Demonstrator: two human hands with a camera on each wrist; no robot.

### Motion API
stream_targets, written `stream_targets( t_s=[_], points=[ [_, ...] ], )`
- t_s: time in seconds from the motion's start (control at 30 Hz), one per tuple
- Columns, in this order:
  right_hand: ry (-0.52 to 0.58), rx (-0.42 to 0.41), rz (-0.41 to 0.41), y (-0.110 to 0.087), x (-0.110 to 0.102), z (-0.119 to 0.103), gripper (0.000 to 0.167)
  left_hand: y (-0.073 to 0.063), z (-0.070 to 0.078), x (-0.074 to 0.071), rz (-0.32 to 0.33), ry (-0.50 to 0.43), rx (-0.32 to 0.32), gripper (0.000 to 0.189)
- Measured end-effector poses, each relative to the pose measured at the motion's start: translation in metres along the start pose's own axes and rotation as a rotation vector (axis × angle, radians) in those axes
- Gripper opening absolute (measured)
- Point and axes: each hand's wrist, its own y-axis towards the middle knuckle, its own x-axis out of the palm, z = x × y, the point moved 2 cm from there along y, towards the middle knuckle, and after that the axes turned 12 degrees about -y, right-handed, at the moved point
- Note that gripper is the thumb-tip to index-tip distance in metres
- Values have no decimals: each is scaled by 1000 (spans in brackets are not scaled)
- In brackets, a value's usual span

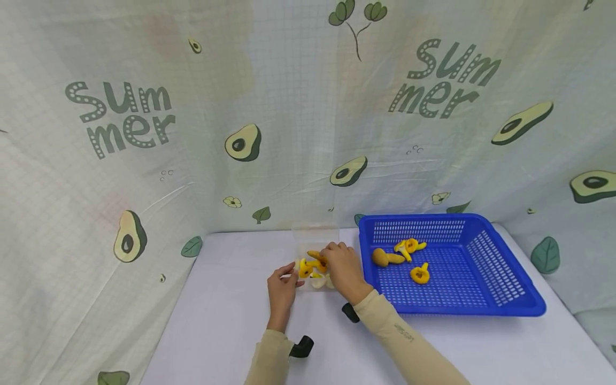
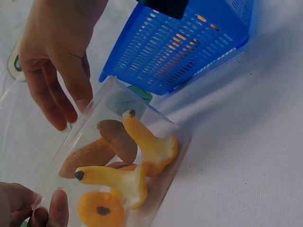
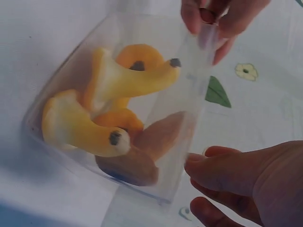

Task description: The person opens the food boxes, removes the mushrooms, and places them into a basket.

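Note:
My left hand (image 1: 281, 291) pinches one wall of a clear plastic box (image 3: 165, 101) between thumb and fingers. Inside the box lie several toy mushrooms: yellow ones with flared caps (image 2: 128, 182) and a brown one (image 2: 118, 139), heaped against one another. On the opposite side my right hand (image 1: 344, 270) is at the box's rim, its fingers loosely bent and holding nothing. In the right wrist view its thumb tip is right at the box wall. From the head view, the right hand covers part of the box.
A blue perforated basket (image 1: 447, 310) stands to the right on the white table (image 1: 231, 305). It holds a brown mushroom (image 1: 382, 258) and several yellow ones (image 1: 420, 274). A printed curtain (image 1: 289, 107) hangs behind the table. Dark camera mounts (image 1: 302, 347) stick out at the wrists.

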Motion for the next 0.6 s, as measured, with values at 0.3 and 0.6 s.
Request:
stream_targets(
  t_s=[0.3,0.6],
  points=[
    [-42,5,-3,3,10,-2,16,1,0,0,-3,-2,10,27],
    [-137,27,-96,5,18,-5,13,0,-1,-1,-8,-7,5,27]
  ],
)
